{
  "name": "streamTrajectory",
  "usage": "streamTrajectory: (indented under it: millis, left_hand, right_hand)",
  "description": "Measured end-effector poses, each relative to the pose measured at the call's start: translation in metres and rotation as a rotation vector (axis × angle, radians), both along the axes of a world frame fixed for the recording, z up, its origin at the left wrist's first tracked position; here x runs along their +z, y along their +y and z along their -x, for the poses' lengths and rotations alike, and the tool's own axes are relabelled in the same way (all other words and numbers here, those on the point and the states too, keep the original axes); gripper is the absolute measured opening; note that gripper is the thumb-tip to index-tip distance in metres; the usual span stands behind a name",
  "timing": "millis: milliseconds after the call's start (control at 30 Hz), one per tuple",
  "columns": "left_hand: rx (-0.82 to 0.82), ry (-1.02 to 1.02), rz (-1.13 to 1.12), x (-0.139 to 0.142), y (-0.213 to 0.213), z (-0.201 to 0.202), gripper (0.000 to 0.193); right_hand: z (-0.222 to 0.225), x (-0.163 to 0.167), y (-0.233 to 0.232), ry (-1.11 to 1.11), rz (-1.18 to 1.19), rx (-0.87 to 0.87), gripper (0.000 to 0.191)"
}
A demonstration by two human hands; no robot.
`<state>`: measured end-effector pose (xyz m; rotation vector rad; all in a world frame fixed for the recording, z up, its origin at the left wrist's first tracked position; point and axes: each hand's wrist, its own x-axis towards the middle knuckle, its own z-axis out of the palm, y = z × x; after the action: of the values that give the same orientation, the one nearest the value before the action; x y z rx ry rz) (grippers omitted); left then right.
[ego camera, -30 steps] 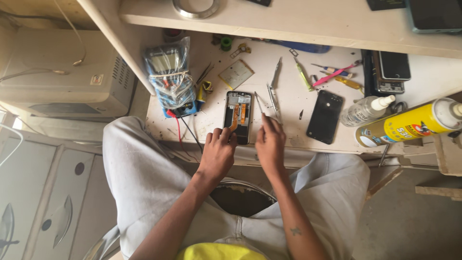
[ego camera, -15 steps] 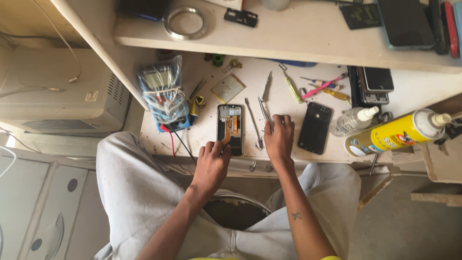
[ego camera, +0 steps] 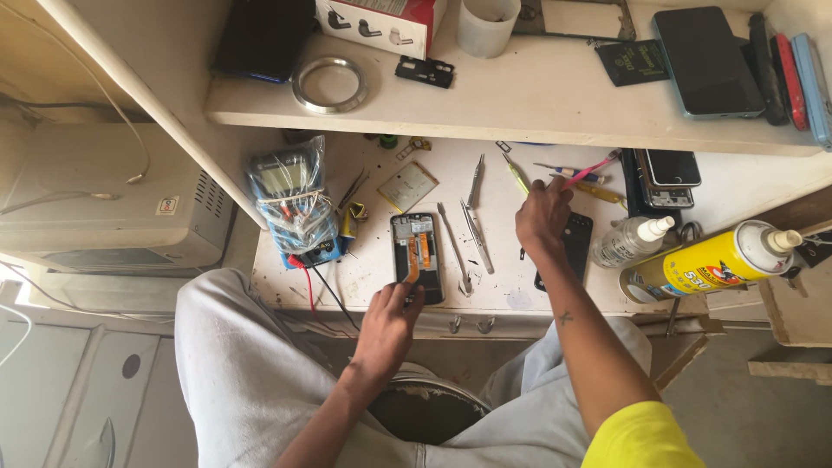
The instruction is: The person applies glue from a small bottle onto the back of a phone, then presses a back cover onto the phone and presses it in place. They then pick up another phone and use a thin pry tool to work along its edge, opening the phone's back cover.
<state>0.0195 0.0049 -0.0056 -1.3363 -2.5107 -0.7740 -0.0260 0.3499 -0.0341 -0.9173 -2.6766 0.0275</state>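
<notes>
The person wears light grey trousers and a yellow short-sleeved shirt, with a small forearm tattoo.

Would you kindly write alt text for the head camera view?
Seen from above, a seated person's left hand steadies an opened phone on a cluttered white workbench, while the right hand reaches toward small tools near a black phone and a yellow spray can.

Left hand (ego camera: 387,322) low, right hand (ego camera: 542,218) reaching forward

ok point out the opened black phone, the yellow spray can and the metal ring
opened black phone (ego camera: 418,256), head view, exposed inside
yellow spray can (ego camera: 706,267), head view, can body
metal ring (ego camera: 328,84), head view, rim
</notes>
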Motion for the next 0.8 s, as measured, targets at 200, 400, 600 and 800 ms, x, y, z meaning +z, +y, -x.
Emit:
streamTrajectory:
  millis: [200, 400, 600, 800]
  left_hand:
    - [-0.008, -0.064, -0.041, -0.002, 0.001, 0.000, 0.055]
    - [0.008, -0.101, -0.074, -0.002, 0.002, 0.004, 0.042]
    - [-0.007, -0.128, -0.141, 0.010, 0.002, 0.008, 0.033]
    - [0.054, -0.124, -0.257, 0.009, 0.001, 0.025, 0.027]
  right_hand:
    - [-0.010, 0.011, -0.005, 0.257, 0.054, 0.088, 0.017]
    - [-0.047, 0.057, -0.040, 0.811, 0.683, 0.314, 0.008]
    - [-0.071, 0.067, -0.070, 0.877, 0.903, 0.308, 0.013]
    - [-0.066, 0.045, -0.064, 0.702, 0.304, 0.312, 0.018]
